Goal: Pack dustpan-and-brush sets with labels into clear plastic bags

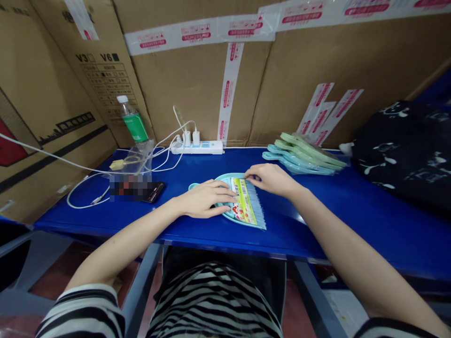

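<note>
A light blue dustpan (229,217) lies flat on the blue table in front of me. Nested in it is a small hand brush whose blue bristles (260,213) point right. Across the brush runs a yellow, green and white printed label (246,202). My left hand (206,199) rests palm down over the handle side, its fingers spread and their tips touching the label's left part. At the label's far upper corner, my right hand (271,179) has its fingers curled and pinched together. Its fingertips partly hide that corner.
Bagged green and blue dustpan sets (306,155) lie stacked at the back right, beside a black patterned bag (405,155). Along the back is a power strip (202,148) with white cables. To the left are a bottle (134,122) and a phone (154,192). Cardboard walls (197,84) enclose the table.
</note>
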